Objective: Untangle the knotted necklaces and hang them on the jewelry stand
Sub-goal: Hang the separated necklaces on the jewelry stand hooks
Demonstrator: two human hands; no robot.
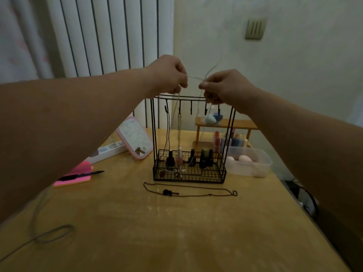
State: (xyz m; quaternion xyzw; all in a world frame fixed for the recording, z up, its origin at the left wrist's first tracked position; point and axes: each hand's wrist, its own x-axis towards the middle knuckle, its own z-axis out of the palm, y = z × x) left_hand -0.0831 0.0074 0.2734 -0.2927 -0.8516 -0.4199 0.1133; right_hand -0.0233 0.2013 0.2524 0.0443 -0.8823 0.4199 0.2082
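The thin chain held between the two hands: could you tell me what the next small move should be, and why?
Probably lower the thin chain onto the free hook of the jewelry stand. The left hand and right hand pinch it stretched above the top bar; whether a knot remains is too blurred to tell.

The left hand (169,75) and the right hand (225,87) are bare, with rounded backs and softly marked knuckles. Behind each wrist the arm is uncovered. The left forearm (88,114) and the right forearm (294,138) are bare from the hands back to the picture's edges, smooth and broad, widening away from the hands. The right hand's thumb (203,85) has a short, rounded tip. Dim light hides finer marks.
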